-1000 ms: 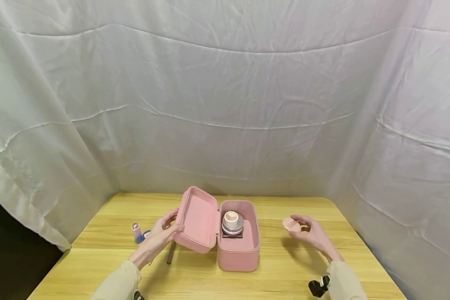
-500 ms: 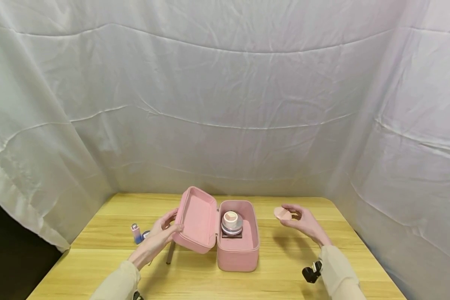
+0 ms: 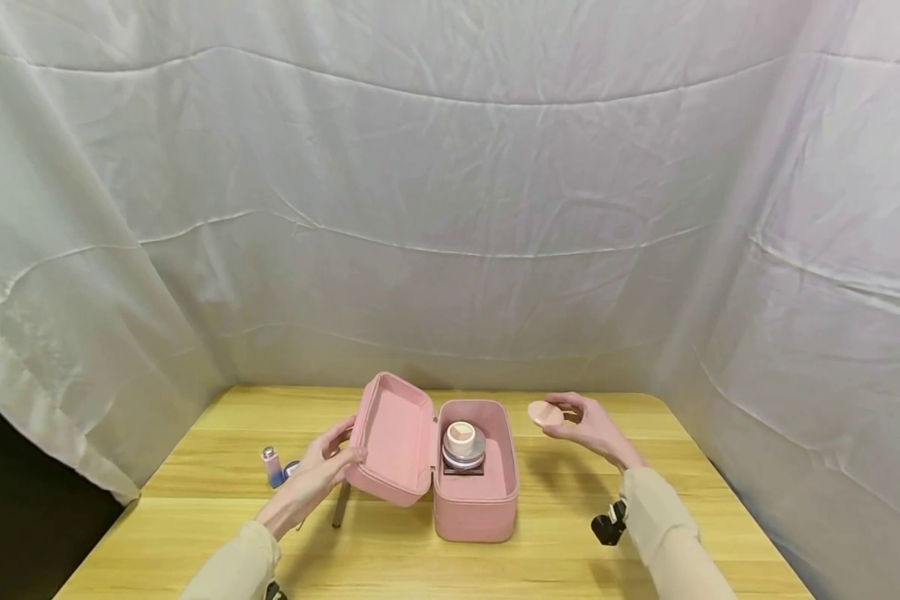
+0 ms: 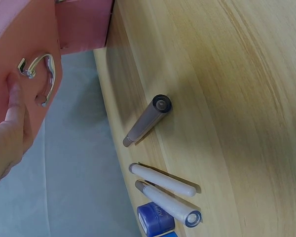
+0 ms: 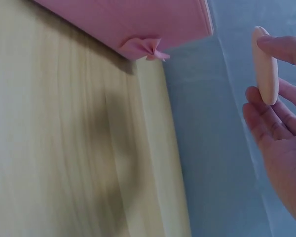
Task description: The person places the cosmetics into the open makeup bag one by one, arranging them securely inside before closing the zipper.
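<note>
A pink cosmetic case point(image 3: 476, 521) stands on the table in the head view, its lid point(image 3: 401, 433) swung out to the left. My left hand point(image 3: 317, 477) holds the lid's outer edge, thumb on the inner side. The left wrist view shows those fingers against the lid beside a metal-ended handle point(image 4: 49, 74). Inside the case, a small round pot point(image 3: 461, 434) with a three-part top sits on round containers and a dark square one. To the right of the case, my right hand point(image 3: 594, 429) pinches a flat, pale peach powder puff point(image 3: 544, 413) above the table.
Left of the case lie a brown tube point(image 4: 148, 121), two pale tubes point(image 4: 163, 178), a blue jar point(image 4: 155, 219) and a pink-and-blue bottle point(image 3: 273, 467). A fabric bow point(image 5: 144, 48) sticks out from the case's side. Grey-white cloth hangs behind the table.
My right hand has carried the powder puff leftward and farther back, closer to the case. The left hand and the lid have stayed in place.
</note>
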`<state>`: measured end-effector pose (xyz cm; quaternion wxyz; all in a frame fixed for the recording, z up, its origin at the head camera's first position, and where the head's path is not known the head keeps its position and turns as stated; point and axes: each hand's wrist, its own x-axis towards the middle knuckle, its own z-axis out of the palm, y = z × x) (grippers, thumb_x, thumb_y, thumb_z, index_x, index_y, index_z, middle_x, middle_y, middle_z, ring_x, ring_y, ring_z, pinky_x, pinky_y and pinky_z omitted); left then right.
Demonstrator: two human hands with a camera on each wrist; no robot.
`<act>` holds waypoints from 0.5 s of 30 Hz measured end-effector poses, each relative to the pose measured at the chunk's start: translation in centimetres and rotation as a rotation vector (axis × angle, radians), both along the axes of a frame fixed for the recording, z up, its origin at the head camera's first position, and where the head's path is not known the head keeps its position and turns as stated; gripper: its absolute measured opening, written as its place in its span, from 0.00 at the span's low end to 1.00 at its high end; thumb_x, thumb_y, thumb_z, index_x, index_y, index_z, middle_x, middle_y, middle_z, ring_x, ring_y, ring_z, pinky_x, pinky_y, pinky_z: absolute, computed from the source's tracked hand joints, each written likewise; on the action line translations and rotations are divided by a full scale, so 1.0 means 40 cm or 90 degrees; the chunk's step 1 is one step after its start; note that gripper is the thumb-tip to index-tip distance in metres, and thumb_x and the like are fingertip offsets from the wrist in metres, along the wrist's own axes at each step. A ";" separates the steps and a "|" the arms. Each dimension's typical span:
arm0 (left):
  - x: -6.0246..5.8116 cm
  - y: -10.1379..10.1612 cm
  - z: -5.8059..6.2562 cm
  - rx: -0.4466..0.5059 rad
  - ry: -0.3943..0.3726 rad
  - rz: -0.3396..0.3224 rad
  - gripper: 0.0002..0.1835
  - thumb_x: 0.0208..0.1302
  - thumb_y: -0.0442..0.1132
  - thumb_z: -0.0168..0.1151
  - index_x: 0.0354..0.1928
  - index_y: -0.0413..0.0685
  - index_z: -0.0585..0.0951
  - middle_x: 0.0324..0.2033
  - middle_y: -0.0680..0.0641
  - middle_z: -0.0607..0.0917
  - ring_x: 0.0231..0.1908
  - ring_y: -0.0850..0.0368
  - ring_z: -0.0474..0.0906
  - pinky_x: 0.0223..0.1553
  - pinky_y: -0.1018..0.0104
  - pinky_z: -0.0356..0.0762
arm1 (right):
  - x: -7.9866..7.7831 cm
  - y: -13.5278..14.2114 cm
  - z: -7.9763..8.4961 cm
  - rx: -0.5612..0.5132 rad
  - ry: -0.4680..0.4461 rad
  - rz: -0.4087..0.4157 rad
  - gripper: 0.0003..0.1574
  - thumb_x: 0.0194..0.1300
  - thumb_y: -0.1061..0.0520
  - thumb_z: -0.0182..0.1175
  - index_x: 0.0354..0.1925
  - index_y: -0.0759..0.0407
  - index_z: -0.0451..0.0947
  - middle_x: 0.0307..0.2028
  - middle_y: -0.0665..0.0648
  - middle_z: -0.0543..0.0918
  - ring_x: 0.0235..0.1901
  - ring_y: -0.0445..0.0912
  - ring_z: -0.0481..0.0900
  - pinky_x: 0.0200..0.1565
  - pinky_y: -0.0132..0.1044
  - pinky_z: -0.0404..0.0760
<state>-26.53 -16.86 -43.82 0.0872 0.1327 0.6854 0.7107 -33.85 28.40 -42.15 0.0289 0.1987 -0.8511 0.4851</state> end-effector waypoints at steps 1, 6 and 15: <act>0.000 0.000 0.000 -0.001 0.000 0.004 0.42 0.69 0.36 0.56 0.79 0.39 0.48 0.72 0.35 0.57 0.66 0.52 0.66 0.59 0.72 0.78 | -0.003 -0.006 0.002 0.000 0.000 0.000 0.38 0.60 0.60 0.71 0.64 0.73 0.71 0.62 0.75 0.75 0.61 0.66 0.77 0.59 0.37 0.82; -0.001 -0.002 0.000 -0.001 0.004 0.002 0.42 0.68 0.36 0.55 0.79 0.39 0.47 0.73 0.34 0.57 0.67 0.50 0.65 0.59 0.72 0.77 | -0.013 -0.031 0.008 0.006 0.005 0.007 0.37 0.60 0.60 0.71 0.64 0.73 0.72 0.61 0.74 0.77 0.60 0.65 0.78 0.61 0.48 0.80; -0.002 -0.003 -0.001 0.000 0.010 -0.002 0.42 0.68 0.36 0.55 0.79 0.39 0.48 0.73 0.33 0.57 0.69 0.44 0.62 0.60 0.71 0.77 | -0.034 -0.079 0.016 0.018 -0.001 0.039 0.35 0.60 0.59 0.72 0.62 0.72 0.74 0.60 0.72 0.79 0.60 0.65 0.78 0.61 0.49 0.80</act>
